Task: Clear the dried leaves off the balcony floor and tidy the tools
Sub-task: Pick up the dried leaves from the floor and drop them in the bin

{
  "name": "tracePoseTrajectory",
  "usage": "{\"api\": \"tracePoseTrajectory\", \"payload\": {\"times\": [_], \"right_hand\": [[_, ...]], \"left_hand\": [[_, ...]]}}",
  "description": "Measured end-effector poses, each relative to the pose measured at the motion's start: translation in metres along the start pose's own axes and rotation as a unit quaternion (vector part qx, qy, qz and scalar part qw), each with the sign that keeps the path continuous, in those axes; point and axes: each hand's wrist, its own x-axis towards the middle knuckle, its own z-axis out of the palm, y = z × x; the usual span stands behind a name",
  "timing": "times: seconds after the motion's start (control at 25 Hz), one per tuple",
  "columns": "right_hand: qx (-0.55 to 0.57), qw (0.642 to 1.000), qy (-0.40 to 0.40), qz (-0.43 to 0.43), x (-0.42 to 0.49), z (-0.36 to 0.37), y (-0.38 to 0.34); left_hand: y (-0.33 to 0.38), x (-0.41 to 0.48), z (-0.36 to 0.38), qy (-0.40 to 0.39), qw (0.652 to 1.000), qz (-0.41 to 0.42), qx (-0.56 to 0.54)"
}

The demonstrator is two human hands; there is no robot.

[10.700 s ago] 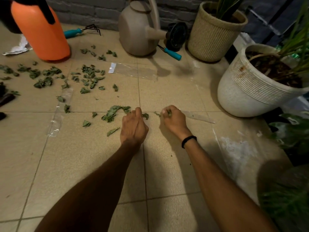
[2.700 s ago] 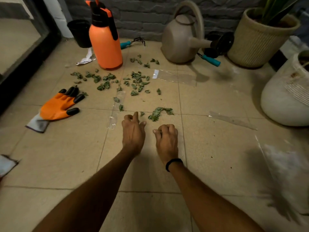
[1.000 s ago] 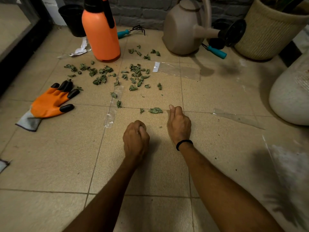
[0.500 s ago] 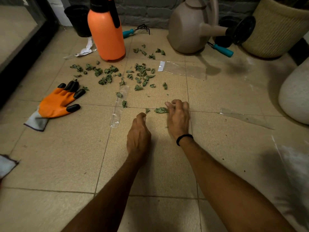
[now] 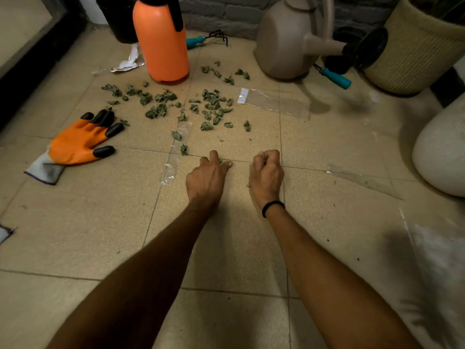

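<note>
Orange glove (image 5: 78,142) lies flat on the tile at far left, black fingertips pointing up-right. Black pot (image 5: 118,18) and crumpled white paper (image 5: 127,62) sit behind it. Orange sprayer (image 5: 161,44) stands upright, with a teal-handled rake (image 5: 201,41) just to its right by the wall. Dried leaves (image 5: 211,107) are scattered in front of the sprayer, from the glove's fingertips across to a clear bag (image 5: 274,102). A clear plastic strip (image 5: 176,152) lies below the scatter.

Left hand (image 5: 206,177) is palm down, fingers out on the tile with one leaf scrap between two of them. Right hand (image 5: 266,172) is just beside it in a fist, knuckles up. It looks closed on leaf bits, though they're mostly hidden.

Watering can (image 5: 284,41) stands at the back wall. A second teal handle (image 5: 336,78) lies under its spout. Woven pot (image 5: 415,51) and white pot (image 5: 442,152) are at far right.
</note>
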Motion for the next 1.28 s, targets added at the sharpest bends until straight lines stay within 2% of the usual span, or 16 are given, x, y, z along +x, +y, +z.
{"api": "tracePoseTrajectory", "payload": {"times": [0.08, 0.2, 0.28, 0.4, 0.52, 0.56, 0.6, 0.64, 0.68, 0.72, 0.8, 0.84, 0.92, 1.0, 1.12, 1.28], "right_hand": [[-0.026, 0.999, 0.014, -0.031, -0.009, -0.009, 0.007], [-0.179, 0.972, -0.056, -0.142, -0.027, -0.007, 0.016], [-0.232, 0.951, -0.083, -0.189, -0.028, -0.006, 0.013], [-0.288, 0.928, -0.041, -0.235, -0.022, -0.001, 0.012], [-0.349, 0.924, -0.056, -0.145, -0.014, 0.004, -0.003], [-0.323, 0.937, -0.072, -0.113, -0.012, 0.003, -0.01], [-0.245, 0.966, -0.075, -0.042, -0.007, -0.001, -0.016], [-0.106, 0.989, -0.056, 0.089, 0.001, -0.008, -0.023], [0.057, 0.97, -0.032, 0.234, 0.008, -0.016, -0.028], [0.204, 0.911, -0.03, 0.356, 0.011, -0.026, -0.031], [0.381, 0.794, -0.048, 0.472, 0.011, -0.041, -0.027], [0.424, 0.759, -0.065, 0.489, 0.008, -0.046, -0.028], [0.459, 0.729, -0.112, 0.495, -0.001, -0.048, -0.037], [0.455, 0.723, -0.155, 0.497, -0.019, -0.039, -0.057], [0.411, 0.723, -0.199, 0.519, -0.068, -0.03, -0.113], [0.293, 0.715, -0.307, 0.556, -0.146, -0.054, -0.233]], "left_hand": [[-0.003, -0.001, 0.004, 0.018, 1.0, 0.017, 0.011], [-0.005, -0.008, 0.006, 0.061, 0.997, 0.007, -0.043], [-0.006, -0.012, 0.004, 0.064, 0.993, 0.004, -0.098], [-0.012, -0.021, 0.005, 0.06, 0.986, 0.008, -0.153], [-0.015, -0.03, 0.003, 0.068, 0.978, 0.0, -0.197], [-0.017, -0.031, 0.001, 0.071, 0.974, -0.008, -0.215], [-0.019, -0.031, -0.001, 0.073, 0.968, -0.019, -0.238], [-0.023, -0.031, -0.003, 0.076, 0.959, -0.032, -0.27], [-0.028, -0.031, -0.005, 0.083, 0.947, -0.047, -0.306], [-0.033, -0.031, -0.004, 0.092, 0.934, -0.064, -0.34], [-0.041, -0.032, -0.003, 0.098, 0.913, -0.095, -0.385], [-0.043, -0.033, -0.003, 0.094, 0.904, -0.103, -0.403], [-0.047, -0.038, -0.006, 0.096, 0.884, -0.102, -0.446], [-0.052, -0.047, -0.017, 0.098, 0.856, -0.139, -0.489], [-0.071, -0.072, -0.062, 0.086, 0.788, -0.301, -0.53], [-0.092, -0.15, -0.194, 0.071, 0.715, -0.439, -0.539]]}}
